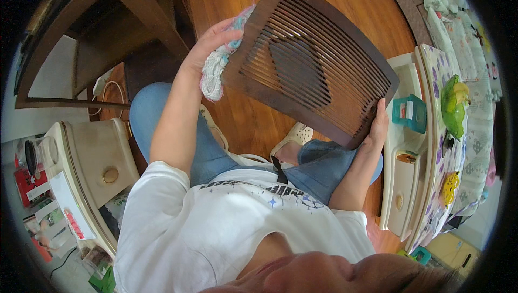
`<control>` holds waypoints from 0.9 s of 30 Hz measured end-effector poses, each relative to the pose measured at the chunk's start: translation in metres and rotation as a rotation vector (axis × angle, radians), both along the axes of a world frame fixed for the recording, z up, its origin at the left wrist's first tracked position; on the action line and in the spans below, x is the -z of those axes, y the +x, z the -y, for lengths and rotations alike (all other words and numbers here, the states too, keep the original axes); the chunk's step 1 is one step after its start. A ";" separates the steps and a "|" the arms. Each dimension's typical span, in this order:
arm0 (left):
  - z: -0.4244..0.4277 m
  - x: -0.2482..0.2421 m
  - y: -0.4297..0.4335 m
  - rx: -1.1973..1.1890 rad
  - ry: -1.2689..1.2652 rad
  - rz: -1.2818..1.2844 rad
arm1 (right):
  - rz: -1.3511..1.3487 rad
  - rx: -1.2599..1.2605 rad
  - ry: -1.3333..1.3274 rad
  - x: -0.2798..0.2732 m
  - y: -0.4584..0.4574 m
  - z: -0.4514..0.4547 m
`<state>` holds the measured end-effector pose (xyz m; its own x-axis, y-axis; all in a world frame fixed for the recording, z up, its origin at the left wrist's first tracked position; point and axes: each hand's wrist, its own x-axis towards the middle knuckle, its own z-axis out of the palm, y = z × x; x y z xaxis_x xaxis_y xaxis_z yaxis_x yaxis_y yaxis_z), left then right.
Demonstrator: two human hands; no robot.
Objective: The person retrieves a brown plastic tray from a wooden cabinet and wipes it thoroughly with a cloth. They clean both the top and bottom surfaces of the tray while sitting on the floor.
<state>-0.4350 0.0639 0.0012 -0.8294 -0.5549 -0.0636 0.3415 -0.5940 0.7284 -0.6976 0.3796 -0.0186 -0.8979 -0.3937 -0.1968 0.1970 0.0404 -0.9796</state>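
A dark brown slatted wooden panel (259, 86) with rounded corners is held up, tilted, above my knees. My left hand (210, 44) grips a crumpled white, pink and blue cloth (213, 72) against the panel's left edge. At the lower right corner, my right hand (378, 125) holds the panel by its edge, with the thumb along the side. Through the slats a dark rectangular shape (301, 70) shows behind the panel; what it is cannot be told.
Dark wooden furniture (149, 5) stands at the upper left, above a cream drawer cabinet (101, 151). On the right, a cream cabinet (398, 200) holds a teal plastic box (409, 113). A green leaf-shaped dish (453, 105) sits on its floral top. The floor (238, 131) is wood-look.
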 end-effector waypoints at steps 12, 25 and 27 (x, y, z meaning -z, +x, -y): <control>-0.010 -0.010 0.001 -0.028 -0.016 -0.174 | -0.056 0.095 0.001 0.032 -0.003 0.013; -0.034 -0.034 -0.006 -0.054 -0.030 -0.228 | 0.471 -0.284 0.383 0.061 0.044 0.054; -0.033 -0.035 -0.008 -0.056 -0.043 -0.167 | 0.573 -0.274 0.381 0.065 0.043 0.053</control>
